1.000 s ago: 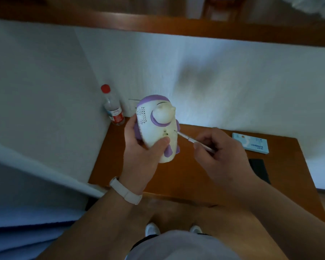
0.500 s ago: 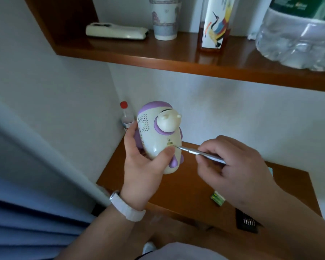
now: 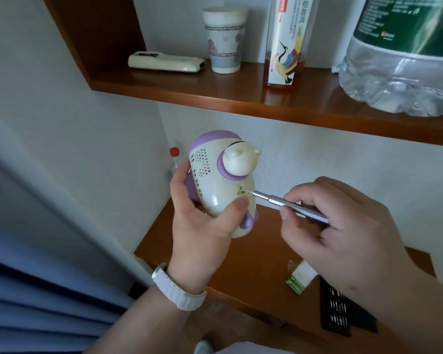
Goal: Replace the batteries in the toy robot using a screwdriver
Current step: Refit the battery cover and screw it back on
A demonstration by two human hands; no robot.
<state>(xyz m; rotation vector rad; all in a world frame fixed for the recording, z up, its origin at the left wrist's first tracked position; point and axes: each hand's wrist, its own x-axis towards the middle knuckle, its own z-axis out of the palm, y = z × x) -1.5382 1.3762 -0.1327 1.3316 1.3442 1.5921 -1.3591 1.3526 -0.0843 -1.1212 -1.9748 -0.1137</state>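
Note:
My left hand [image 3: 202, 223] grips a cream and purple toy robot [image 3: 220, 180], holding it in the air above the wooden table [image 3: 253, 277] with its speaker holes facing me. In my right hand [image 3: 343, 226] I pinch a slim silver screwdriver [image 3: 289, 204]. Its tip sits at a small screw spot low on the toy's side, just above my left thumb. A pack of green batteries [image 3: 298, 278] in clear wrap lies on the table under my right hand.
A black screwdriver-bit case [image 3: 336, 312] lies at the table's right. A red-capped bottle [image 3: 174, 159] stands in the corner behind the toy. The wooden shelf [image 3: 241, 98] overhead carries a remote, a paper cup, a printed box and a large water jug.
The view has tilted upward, bringing the shelf into sight. The screwdriver tip has moved in from beside the toy to the screw spot, and both hands stay on toy and tool.

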